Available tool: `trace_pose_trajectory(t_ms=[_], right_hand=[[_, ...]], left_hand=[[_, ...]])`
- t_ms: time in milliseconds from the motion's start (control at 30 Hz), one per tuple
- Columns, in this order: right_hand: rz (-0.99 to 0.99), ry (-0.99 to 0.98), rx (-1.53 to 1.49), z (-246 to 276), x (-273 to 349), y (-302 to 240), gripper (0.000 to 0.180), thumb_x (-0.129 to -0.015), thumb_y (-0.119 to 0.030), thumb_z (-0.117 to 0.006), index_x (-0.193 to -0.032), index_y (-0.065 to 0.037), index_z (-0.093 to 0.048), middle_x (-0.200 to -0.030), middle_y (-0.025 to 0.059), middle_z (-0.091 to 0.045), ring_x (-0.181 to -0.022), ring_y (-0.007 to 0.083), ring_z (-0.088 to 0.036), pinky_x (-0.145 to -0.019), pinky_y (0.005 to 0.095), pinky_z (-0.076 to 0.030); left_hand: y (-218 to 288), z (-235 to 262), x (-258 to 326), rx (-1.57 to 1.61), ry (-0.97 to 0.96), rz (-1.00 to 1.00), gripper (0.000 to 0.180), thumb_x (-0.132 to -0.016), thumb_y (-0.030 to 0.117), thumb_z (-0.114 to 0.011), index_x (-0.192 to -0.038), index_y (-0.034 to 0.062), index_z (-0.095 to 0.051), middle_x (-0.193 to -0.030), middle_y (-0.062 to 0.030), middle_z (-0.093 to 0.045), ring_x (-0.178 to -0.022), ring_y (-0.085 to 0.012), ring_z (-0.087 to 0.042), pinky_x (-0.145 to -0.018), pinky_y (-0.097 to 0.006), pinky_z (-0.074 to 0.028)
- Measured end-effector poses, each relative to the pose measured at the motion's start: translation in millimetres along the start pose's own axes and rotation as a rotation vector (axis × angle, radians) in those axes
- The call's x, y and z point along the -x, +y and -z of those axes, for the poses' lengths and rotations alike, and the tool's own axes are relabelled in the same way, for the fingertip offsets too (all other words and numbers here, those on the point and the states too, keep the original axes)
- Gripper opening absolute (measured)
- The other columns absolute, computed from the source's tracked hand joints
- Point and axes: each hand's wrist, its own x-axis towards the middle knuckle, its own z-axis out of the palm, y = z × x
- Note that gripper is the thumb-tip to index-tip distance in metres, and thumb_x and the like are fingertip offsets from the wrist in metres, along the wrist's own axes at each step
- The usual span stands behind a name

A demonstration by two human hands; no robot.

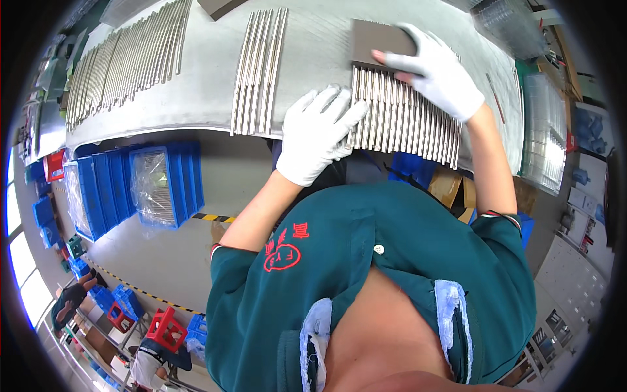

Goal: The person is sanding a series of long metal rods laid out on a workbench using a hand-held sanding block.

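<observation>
Both my hands wear white gloves. My right hand grips a flat dark brown block, its bare thumb and a fingertip showing at the block's near side. The block rests at the far end of a close-packed row of shiny metal rods, which lie side by side on the table. At the left side of this row is my left hand, its fingers stretched out and spread toward the nearest rods. Whether its fingertips touch them I cannot tell. Left of that hand lies a smaller group of metal rods.
A larger spread of rods covers the left of the pale tabletop. One thin dark rod lies at the right. Blue crates with plastic-wrapped contents stand below the table's left side. Clear plastic trays are stacked at the right.
</observation>
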Motion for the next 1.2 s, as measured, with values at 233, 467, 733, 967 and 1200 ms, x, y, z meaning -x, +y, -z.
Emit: trace_pose_trajectory(t_ms=[233,467,733,967,1200], right_hand=[[0.103,0.034,-0.072,2,5,14,0.061,-0.085,-0.008,-0.074,-0.139,-0.036,-0.065,-0.153,0.0205,-0.046,-0.136,0.0405,-0.049,-0.116,0.0433,-0.039],[0.199,0.105,0.011,-6,-11,5,0.06,-0.084,-0.008,-0.074,-0.138,-0.034,-0.066,-0.154,0.0193,-0.046,-0.135,0.0387,-0.05,-0.116,0.0408,-0.038],[-0.014,0.04,-0.156,10,55,41,0.054,-0.087,-0.012,-0.072,-0.136,-0.033,-0.067,-0.148,0.0208,-0.05,-0.129,0.0395,-0.055,-0.111,0.0416,-0.044],[0.129,0.105,0.011,-8,2,10,0.058,-0.085,-0.006,-0.073,-0.137,-0.033,-0.067,-0.153,0.0202,-0.047,-0.135,0.0388,-0.051,-0.114,0.0417,-0.041],[-0.032,0.009,-0.139,21,25,3,0.057,-0.086,-0.008,-0.073,-0.137,-0.034,-0.067,-0.152,0.0203,-0.047,-0.135,0.0397,-0.05,-0.114,0.0419,-0.041]], left_hand=[[2,3,3,0.028,-0.034,0.021,0.068,-0.077,0.052,-0.061,-0.136,0.0187,-0.063,-0.127,-0.0131,-0.065,-0.121,-0.0319,-0.061,-0.102,-0.05,-0.047],[1,7,1,0.065,-0.077,0.029,0.076,-0.07,0.049,-0.07,-0.14,0.0202,-0.061,-0.129,-0.0117,-0.065,-0.122,-0.031,-0.06,-0.104,-0.049,-0.046],[1,3,2,0.054,-0.068,0.038,0.072,-0.075,0.053,-0.065,-0.139,0.0197,-0.062,-0.127,-0.0124,-0.065,-0.121,-0.0309,-0.061,-0.101,-0.05,-0.047],[1,6,-2,0.031,-0.087,0.014,0.071,-0.074,0.051,-0.067,-0.136,0.0172,-0.063,-0.123,-0.0123,-0.065,-0.118,-0.0317,-0.061,-0.097,-0.048,-0.048],[3,6,0,0.041,-0.055,0.023,0.074,-0.066,0.043,-0.074,-0.134,0.0175,-0.063,-0.126,-0.0124,-0.065,-0.12,-0.0303,-0.061,-0.1,-0.047,-0.048]])
